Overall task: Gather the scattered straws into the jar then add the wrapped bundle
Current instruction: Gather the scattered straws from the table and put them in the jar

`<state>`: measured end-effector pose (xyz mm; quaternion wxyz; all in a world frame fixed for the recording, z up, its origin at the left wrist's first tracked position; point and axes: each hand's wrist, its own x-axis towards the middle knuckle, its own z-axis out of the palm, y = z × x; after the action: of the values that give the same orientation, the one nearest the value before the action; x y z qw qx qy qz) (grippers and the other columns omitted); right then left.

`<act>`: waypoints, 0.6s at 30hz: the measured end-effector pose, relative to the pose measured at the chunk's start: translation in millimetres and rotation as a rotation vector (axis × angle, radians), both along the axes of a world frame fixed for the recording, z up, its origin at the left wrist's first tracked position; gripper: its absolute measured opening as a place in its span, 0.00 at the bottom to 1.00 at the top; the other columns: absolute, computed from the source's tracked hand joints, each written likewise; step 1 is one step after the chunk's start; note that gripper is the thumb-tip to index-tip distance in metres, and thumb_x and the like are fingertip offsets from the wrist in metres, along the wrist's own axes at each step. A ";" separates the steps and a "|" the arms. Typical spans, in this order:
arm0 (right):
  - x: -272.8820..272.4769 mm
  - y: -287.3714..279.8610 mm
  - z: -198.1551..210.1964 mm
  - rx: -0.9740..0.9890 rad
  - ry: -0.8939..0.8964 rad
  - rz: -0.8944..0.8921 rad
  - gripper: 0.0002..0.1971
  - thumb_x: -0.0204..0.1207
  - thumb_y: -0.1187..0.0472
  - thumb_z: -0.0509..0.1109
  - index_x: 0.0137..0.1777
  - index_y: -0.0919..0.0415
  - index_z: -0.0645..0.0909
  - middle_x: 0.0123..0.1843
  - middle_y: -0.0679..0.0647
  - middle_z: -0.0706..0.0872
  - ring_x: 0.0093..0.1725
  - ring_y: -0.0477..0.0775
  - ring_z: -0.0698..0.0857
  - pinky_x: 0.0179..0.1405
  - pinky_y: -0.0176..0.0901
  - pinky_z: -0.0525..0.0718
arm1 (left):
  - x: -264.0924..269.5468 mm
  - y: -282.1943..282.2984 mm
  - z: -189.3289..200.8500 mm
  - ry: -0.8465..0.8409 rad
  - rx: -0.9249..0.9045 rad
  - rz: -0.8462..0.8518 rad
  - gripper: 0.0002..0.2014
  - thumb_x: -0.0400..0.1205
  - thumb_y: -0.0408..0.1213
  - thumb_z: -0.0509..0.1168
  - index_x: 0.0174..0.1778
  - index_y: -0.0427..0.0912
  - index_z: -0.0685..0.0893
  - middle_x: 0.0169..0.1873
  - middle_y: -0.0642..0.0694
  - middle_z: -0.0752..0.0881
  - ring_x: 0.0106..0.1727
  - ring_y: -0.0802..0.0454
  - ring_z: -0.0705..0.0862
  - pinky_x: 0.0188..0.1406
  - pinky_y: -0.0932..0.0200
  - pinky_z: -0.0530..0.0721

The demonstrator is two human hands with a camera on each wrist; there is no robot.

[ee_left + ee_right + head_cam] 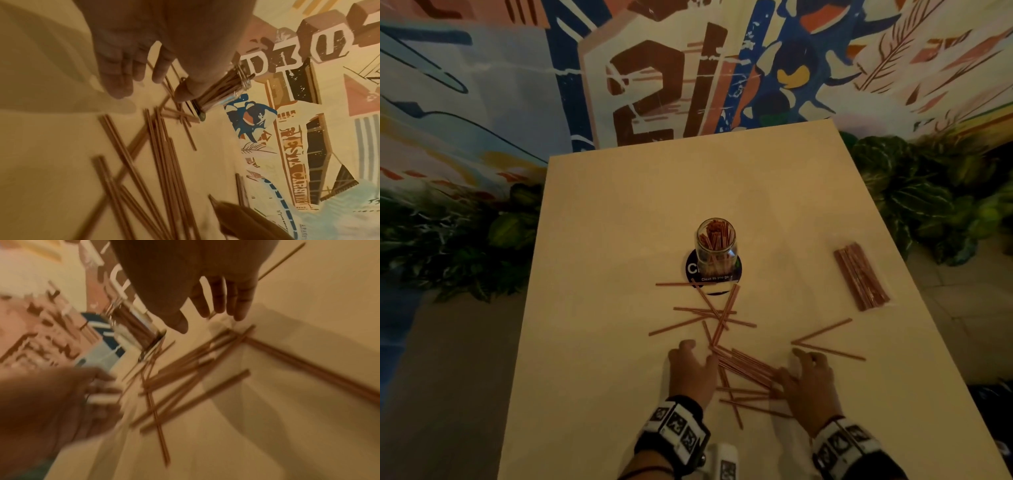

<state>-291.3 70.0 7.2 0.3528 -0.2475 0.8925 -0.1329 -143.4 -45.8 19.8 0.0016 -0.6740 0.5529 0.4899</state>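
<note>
Low in the head view, the left hand (pixel 692 368) and right hand (pixel 812 382) are lying either side of a heap of thin reddish-brown scattered straws (pixel 746 371), fingers spread and gripping nothing. The gathering step is under way. The clear glass jar (pixel 715 245), mid-frame, is already holding some; the clear-wrapped straw bundle (pixel 861 277) is waiting at right. Next, both hands probably need to squeeze the heap together and lift.

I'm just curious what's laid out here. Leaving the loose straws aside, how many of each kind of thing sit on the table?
Glass jar holding straws: 1
Round dark coaster under the jar: 1
Wrapped bundle of straws: 1
Hands, left hand and right hand, among the loose straws: 2
Total: 5
</note>
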 end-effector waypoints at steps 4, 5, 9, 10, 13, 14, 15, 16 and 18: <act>-31.2 35.8 10.3 0.095 0.001 -0.206 0.19 0.72 0.61 0.71 0.61 0.70 0.77 0.62 0.71 0.76 0.60 0.71 0.78 0.64 0.56 0.74 | 38.5 0.0 -1.7 -0.152 0.061 -0.051 0.17 0.82 0.42 0.61 0.65 0.40 0.76 0.65 0.41 0.79 0.64 0.44 0.79 0.61 0.58 0.75; -30.7 44.7 11.2 0.148 -0.026 -0.186 0.19 0.73 0.61 0.70 0.61 0.70 0.76 0.62 0.71 0.77 0.60 0.70 0.78 0.62 0.55 0.75 | 43.3 3.7 -2.4 -0.176 0.084 -0.090 0.16 0.82 0.42 0.60 0.64 0.40 0.77 0.64 0.41 0.81 0.63 0.44 0.79 0.61 0.58 0.76; -2.8 48.6 5.0 0.133 -0.083 -0.030 0.15 0.74 0.66 0.68 0.58 0.74 0.76 0.59 0.71 0.79 0.61 0.68 0.77 0.60 0.50 0.74 | 31.5 26.0 -3.1 -0.130 0.155 -0.189 0.10 0.81 0.42 0.61 0.55 0.43 0.81 0.55 0.44 0.85 0.58 0.47 0.83 0.57 0.61 0.78; 5.9 41.8 1.9 0.113 -0.089 -0.007 0.15 0.74 0.66 0.68 0.58 0.73 0.76 0.58 0.71 0.80 0.60 0.68 0.77 0.59 0.49 0.74 | 24.8 30.6 -3.6 -0.094 0.181 -0.158 0.07 0.81 0.43 0.62 0.50 0.45 0.81 0.52 0.45 0.86 0.56 0.48 0.84 0.56 0.62 0.80; 25.8 15.7 -6.0 0.031 -0.106 0.014 0.20 0.73 0.65 0.65 0.65 0.68 0.74 0.59 0.67 0.80 0.61 0.64 0.78 0.59 0.45 0.74 | 8.2 30.4 -0.9 0.003 0.180 -0.087 0.05 0.81 0.43 0.61 0.47 0.48 0.80 0.47 0.49 0.85 0.54 0.48 0.83 0.54 0.61 0.80; 29.0 8.5 -6.6 0.011 -0.117 0.028 0.21 0.74 0.64 0.65 0.67 0.66 0.73 0.60 0.65 0.80 0.61 0.63 0.77 0.60 0.44 0.74 | 5.8 26.8 -2.9 0.037 0.173 -0.052 0.09 0.82 0.43 0.61 0.54 0.45 0.80 0.51 0.48 0.84 0.57 0.48 0.82 0.54 0.62 0.78; 29.8 3.5 -6.9 0.000 -0.131 0.057 0.20 0.75 0.63 0.64 0.67 0.63 0.73 0.61 0.64 0.80 0.61 0.62 0.78 0.60 0.43 0.74 | 5.0 21.6 -4.9 0.076 0.183 -0.006 0.16 0.80 0.44 0.61 0.60 0.42 0.80 0.56 0.46 0.84 0.59 0.47 0.82 0.57 0.62 0.78; 27.4 -0.4 -5.2 0.006 -0.142 0.097 0.18 0.76 0.62 0.64 0.66 0.62 0.75 0.61 0.62 0.81 0.61 0.60 0.79 0.59 0.42 0.75 | 6.0 15.2 -4.9 0.124 0.196 0.046 0.22 0.77 0.47 0.63 0.64 0.41 0.79 0.59 0.44 0.85 0.60 0.45 0.83 0.62 0.56 0.81; 13.2 -5.3 1.7 -0.008 -0.121 0.169 0.15 0.76 0.60 0.66 0.63 0.61 0.79 0.60 0.61 0.83 0.59 0.59 0.81 0.57 0.41 0.76 | 14.8 1.3 -11.6 0.194 0.193 0.145 0.23 0.73 0.47 0.64 0.62 0.42 0.79 0.56 0.41 0.86 0.55 0.43 0.85 0.62 0.45 0.84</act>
<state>-278.1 64.7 9.0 0.4149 -0.3147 0.8451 -0.1210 -128.6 -44.5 8.1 -0.0222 -0.6582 0.4507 0.6026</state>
